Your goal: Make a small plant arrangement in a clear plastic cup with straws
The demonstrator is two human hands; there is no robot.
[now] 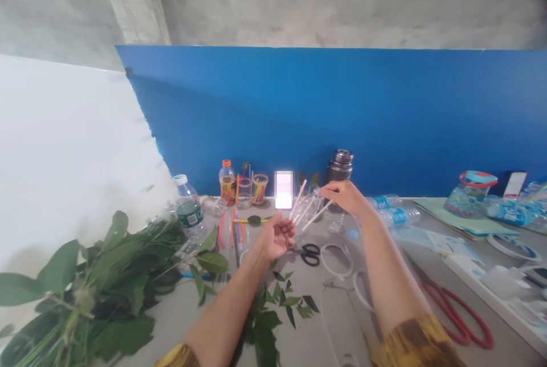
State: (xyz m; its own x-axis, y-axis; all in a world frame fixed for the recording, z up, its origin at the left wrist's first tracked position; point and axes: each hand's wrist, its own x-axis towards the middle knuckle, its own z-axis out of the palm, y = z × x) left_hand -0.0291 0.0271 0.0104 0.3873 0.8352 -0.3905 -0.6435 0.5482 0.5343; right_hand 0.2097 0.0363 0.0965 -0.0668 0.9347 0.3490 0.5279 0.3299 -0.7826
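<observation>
My right hand (344, 197) reaches forward, its fingers curled over the end of a tilted clear plastic bottle (308, 207). Several white straws (308, 214) fan out from that bottle. My left hand (277, 236) is palm up with its fingers apart, holding nothing, just in front of the straws. Black-handled scissors (308, 254) lie on the grey table (337, 327) below my hands. Loose green leaves (273, 304) are scattered under my left forearm. A large bunch of leafy stems (85, 293) lies to the left.
Behind my hands stand an orange-capped bottle (227, 182), small cups of coloured straws (252, 189) and a steel flask (339, 166). Water bottles (189, 213) stand and lie nearby. White tubing loops (337, 261) and a red loop (457, 315) lie on the table. A blue board (299, 116) backs it.
</observation>
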